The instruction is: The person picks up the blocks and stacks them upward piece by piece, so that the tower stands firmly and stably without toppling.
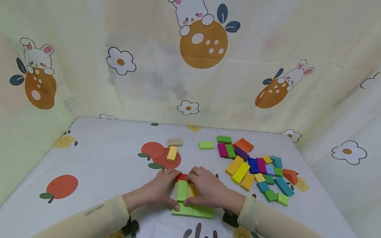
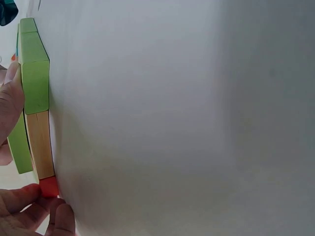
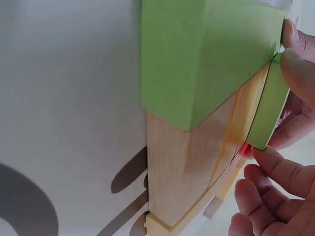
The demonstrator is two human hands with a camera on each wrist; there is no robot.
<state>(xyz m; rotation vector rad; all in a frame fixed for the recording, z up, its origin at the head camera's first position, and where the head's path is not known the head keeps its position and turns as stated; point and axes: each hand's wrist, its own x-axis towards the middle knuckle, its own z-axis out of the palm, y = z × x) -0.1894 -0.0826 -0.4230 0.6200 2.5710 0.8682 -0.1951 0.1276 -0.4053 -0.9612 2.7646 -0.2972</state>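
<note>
Between the two hands lies a flat assembly of wooden blocks: two light green blocks (image 1: 203,212) along the front, yellow blocks (image 1: 190,190) and bare-wood sides behind them, a red block (image 1: 180,178) at the back. My left hand (image 1: 159,189) spans its left side, thumb on the front-left green block (image 2: 35,86) and fingertips at the red one. Another light green block (image 1: 182,190) lies on top, lengthwise. My right hand (image 1: 208,188) holds this top block by its ends, thumb at the near end, index fingertip at the far end (image 3: 258,147).
A loose pile of colored blocks (image 1: 253,165) spreads over the right of the table. Beyond the hands lie a yellow block (image 1: 172,153), a tan block (image 1: 175,142) and a light green block (image 1: 206,145). Patterned curtains (image 1: 148,89) surround the white-covered table (image 1: 104,158).
</note>
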